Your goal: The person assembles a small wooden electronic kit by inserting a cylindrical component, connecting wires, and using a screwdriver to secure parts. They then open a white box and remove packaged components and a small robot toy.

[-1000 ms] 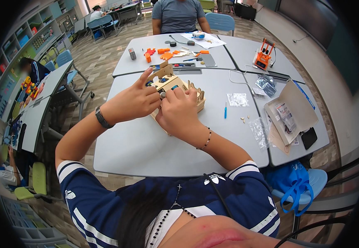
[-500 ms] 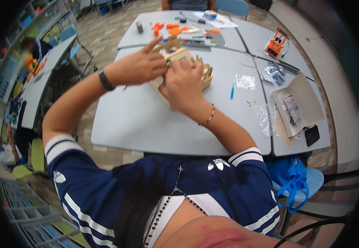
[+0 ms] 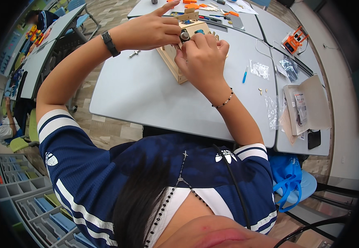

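Observation:
A box-like model of light wooden panels (image 3: 170, 66) stands at the far middle of the table, partly hidden behind both hands. My left hand (image 3: 156, 31) lies along its left side, index finger stretched out and the other fingers bent in against the model. My right hand (image 3: 204, 56) is closed at the front of it, thumb and fingers pinched together; what is between them is too hidden to name. Between the hands shows a round dark part with a grey cap (image 3: 184, 36). A small metal part (image 3: 134, 53) lies on the table, left of the model.
Right of the model lie a blue pen-shaped tool (image 3: 244, 75), clear plastic bags (image 3: 259, 69) and small tan pieces (image 3: 260, 90). Farther right are an open white box (image 3: 309, 103), a black pouch (image 3: 314, 139) and an orange device (image 3: 293, 40). Orange parts (image 3: 191, 6) lie at the back.
The whole view has shifted, so table and hands sit higher in the picture. My right hand has moved slightly away from the left, uncovering the round dark part.

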{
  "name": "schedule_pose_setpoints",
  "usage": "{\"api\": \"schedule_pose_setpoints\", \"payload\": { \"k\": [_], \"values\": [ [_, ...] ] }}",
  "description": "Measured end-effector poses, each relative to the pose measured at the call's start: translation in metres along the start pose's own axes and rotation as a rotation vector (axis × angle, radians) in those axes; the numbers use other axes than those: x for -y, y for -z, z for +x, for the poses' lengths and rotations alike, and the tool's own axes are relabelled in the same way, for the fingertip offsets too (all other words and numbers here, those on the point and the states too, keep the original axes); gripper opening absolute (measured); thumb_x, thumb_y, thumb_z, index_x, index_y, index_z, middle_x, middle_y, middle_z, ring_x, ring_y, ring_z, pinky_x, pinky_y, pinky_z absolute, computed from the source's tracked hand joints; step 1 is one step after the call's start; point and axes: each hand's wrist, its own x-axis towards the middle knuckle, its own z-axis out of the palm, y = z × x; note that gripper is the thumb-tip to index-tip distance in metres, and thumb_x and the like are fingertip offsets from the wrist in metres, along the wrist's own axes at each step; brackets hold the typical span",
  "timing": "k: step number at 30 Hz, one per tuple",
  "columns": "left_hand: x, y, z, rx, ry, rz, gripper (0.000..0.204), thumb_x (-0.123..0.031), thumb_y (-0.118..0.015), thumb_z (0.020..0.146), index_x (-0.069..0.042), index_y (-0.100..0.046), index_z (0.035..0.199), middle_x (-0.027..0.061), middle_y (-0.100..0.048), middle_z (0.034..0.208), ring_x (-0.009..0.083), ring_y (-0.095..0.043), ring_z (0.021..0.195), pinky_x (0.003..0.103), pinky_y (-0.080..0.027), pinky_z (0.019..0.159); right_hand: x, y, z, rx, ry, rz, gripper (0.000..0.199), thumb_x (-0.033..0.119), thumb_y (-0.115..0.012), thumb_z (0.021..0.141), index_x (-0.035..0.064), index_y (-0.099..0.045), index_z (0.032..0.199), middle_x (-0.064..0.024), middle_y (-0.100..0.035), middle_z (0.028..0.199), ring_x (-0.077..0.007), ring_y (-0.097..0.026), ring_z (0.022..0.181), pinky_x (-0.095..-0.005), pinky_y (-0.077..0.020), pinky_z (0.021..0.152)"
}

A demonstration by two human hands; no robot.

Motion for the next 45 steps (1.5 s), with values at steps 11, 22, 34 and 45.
{"api": "schedule_pose_setpoints", "payload": {
  "k": [11,22,34,45],
  "values": [
    [0.008,-0.008,-0.002,-0.003,-0.082,-0.045,0.009,-0.003,-0.062,0.073,-0.006,-0.059,0.080,0.0006,-0.051,0.077,0.0161,-0.055,0.083,0.047,-0.022,0.113,0.007,-0.011,-0.001,-0.046,0.006,-0.054,0.013,0.017,-0.063,0.063,0.0066,-0.056,0.061,-0.0038,-0.047,0.070,-0.0197,-0.045,0.074,-0.0401,-0.0302,0.072],
    [0.007,-0.010,0.004,0.017,-0.105,-0.027,0.006,-0.001,-0.059,0.073,-0.005,-0.058,0.077,0.0025,-0.056,0.078,0.0184,-0.058,0.086,0.040,-0.024,0.113,0.003,-0.010,0.000,-0.060,-0.009,-0.049,0.013,0.017,-0.064,0.060,0.0087,-0.054,0.060,-0.0021,-0.047,0.070,-0.0186,-0.046,0.074,-0.0400,-0.0302,0.072],
    [0.006,0.001,0.005,0.071,-0.182,0.057,0.008,0.001,-0.062,0.067,-0.003,-0.064,0.074,0.0035,-0.060,0.082,0.0192,-0.059,0.089,0.038,-0.028,0.112,-0.001,-0.007,-0.001,-0.033,-0.002,0.016,0.012,0.018,-0.065,0.063,0.0104,-0.056,0.060,-0.0013,-0.049,0.070,-0.0182,-0.048,0.076,-0.0412,-0.0297,0.073],
    [0.013,-0.005,0.000,0.059,-0.170,-0.011,0.010,-0.001,-0.059,0.067,-0.001,-0.059,0.077,0.0057,-0.052,0.075,0.0212,-0.057,0.079,0.045,-0.037,0.104,0.006,-0.024,0.001,-0.077,-0.031,-0.011,0.009,0.018,-0.056,0.061,0.0094,-0.058,0.060,-0.0062,-0.049,0.069,-0.0244,-0.047,0.075,-0.0490,-0.0312,0.069]
  ]
}}
